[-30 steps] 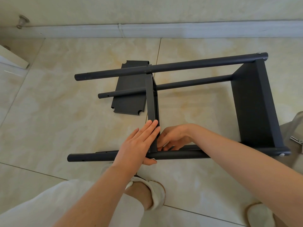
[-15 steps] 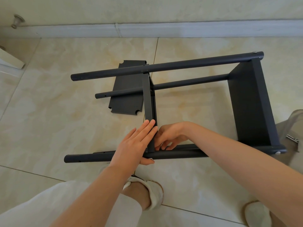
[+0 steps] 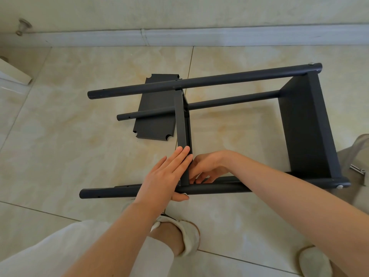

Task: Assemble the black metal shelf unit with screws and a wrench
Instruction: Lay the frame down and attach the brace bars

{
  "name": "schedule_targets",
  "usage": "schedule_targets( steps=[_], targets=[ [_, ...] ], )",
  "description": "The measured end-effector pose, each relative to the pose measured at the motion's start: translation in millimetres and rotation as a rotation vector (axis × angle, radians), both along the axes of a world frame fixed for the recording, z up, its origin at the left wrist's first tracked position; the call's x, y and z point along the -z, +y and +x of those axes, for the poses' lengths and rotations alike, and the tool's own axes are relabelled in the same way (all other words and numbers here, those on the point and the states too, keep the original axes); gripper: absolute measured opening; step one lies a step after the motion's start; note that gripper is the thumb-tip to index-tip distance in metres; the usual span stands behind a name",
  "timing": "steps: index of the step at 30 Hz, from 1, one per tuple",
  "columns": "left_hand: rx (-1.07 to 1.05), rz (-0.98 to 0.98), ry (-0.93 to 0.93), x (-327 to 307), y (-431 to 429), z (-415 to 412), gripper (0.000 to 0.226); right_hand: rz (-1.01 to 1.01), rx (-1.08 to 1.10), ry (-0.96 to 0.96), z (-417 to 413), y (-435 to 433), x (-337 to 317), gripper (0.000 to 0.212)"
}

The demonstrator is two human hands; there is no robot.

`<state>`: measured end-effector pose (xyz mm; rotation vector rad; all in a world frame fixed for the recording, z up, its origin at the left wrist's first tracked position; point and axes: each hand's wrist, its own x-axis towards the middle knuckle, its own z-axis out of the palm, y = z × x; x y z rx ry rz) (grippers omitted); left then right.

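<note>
The black metal shelf unit lies on its side on the tiled floor, its round posts running left to right. A middle shelf panel stands between the posts. My left hand lies flat against that panel's near end, fingers straight, thumb under the near post. My right hand is curled at the joint of panel and near post, its fingertips hidden between them. A loose shelf panel lies flat on the floor behind the frame. Silver screw heads show at the right post ends.
A white baseboard runs along the far wall, with a door stopper at the left. A white object sits at the left edge. My knee and slippered feet are below the frame. A small metal piece lies at the right.
Both hands stay at the same joint; my right hand's fingers shift slightly. The view has drifted a little, nothing else has moved.
</note>
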<state>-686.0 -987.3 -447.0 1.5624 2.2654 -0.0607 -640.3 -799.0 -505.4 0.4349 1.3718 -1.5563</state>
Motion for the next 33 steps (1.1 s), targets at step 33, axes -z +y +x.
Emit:
schedule_targets(
  steps=[33],
  targets=[
    [-0.002, -0.050, 0.016, 0, 1, 0, 0.112, 0.035, -0.006, 0.009, 1, 6, -9, 0.010]
  ],
)
